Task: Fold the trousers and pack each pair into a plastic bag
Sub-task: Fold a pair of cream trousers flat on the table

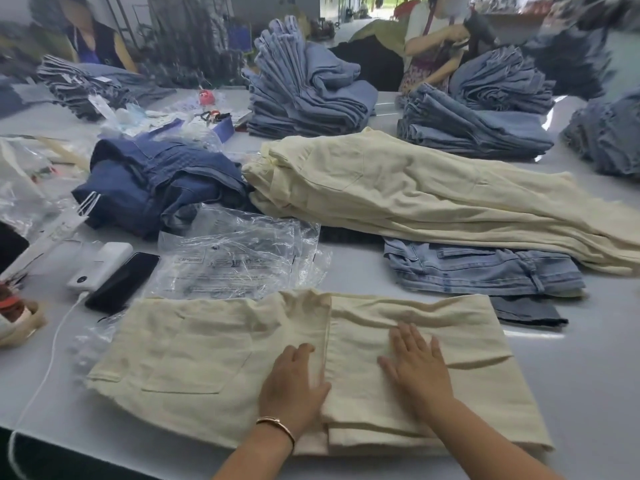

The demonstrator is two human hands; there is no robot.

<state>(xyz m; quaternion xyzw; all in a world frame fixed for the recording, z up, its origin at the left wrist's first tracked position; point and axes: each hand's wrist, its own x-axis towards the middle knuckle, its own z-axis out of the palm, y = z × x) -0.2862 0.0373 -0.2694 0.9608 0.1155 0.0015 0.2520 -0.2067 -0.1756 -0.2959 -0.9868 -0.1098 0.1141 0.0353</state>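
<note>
Head view shows the tabletop [588, 393] carrying cream trousers [194, 355] lying long axis left-to-right — folded leg panel under the flat-fingered right hand [417, 362], left hand [294, 379] pressing beside its edge — plastic bags [239, 258] just beyond.

At nine o'clock on the white table [588, 375], a black phone [123, 283] lying flat, touching the white power bank [100, 268] just beside it at its ten o'clock, with a white cable [52, 358] curving from the bank's near end down toward seven o'clock and the table's edge. Further back toward eleven o'clock, a purple box [223, 128] among loose clutter, a small red object [207, 97] beyond it and a white paper tag [100, 105] off to its nine o'clock. Past the far edge, one person [97, 39] at eleven o'clock and another person [433, 46] at one o'clock, both blurred.
</note>
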